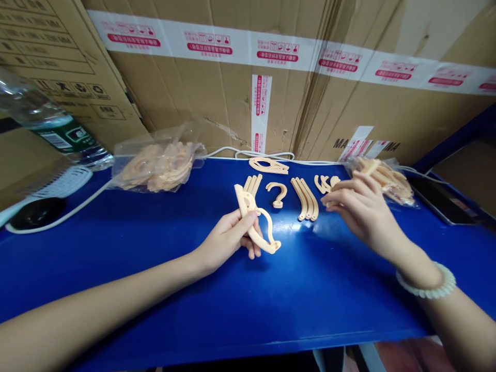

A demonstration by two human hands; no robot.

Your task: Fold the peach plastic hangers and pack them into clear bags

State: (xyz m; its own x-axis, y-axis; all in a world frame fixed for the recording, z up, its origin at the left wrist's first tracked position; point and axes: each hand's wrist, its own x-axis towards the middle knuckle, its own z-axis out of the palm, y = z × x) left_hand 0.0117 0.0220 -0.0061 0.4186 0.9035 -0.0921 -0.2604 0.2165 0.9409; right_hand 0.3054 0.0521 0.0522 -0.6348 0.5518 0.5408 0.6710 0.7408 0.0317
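My left hand (pixel 228 235) is closed round a partly assembled folding clothes hanger (pixel 268 247), peach plastic, with a straight arm and a curved piece joined at its lower end. To the right, my right hand (pixel 366 214) hovers with its fingertips pinched; whatever lies between them is too small to make out. Just beyond those fingertips lie small curved pieces (pixel 321 183). A loose hanger hook (pixel 277 195) stands out between two sets of long slim hanger arms (pixel 306 199), (pixel 252 184); the left set is partly hidden. Behind them rests a flat hanger body (pixel 268 165).
Bags of hanger parts lie at back left (pixel 155 168) and back right (pixel 387 181). A water bottle (pixel 73 134), white comb (pixel 65 181), black mouse (pixel 36 213) and phone (pixel 442 201) flank them. A white cable (pixel 267 155) runs before cardboard boxes (pixel 194 103) on the blue table (pixel 174 305).
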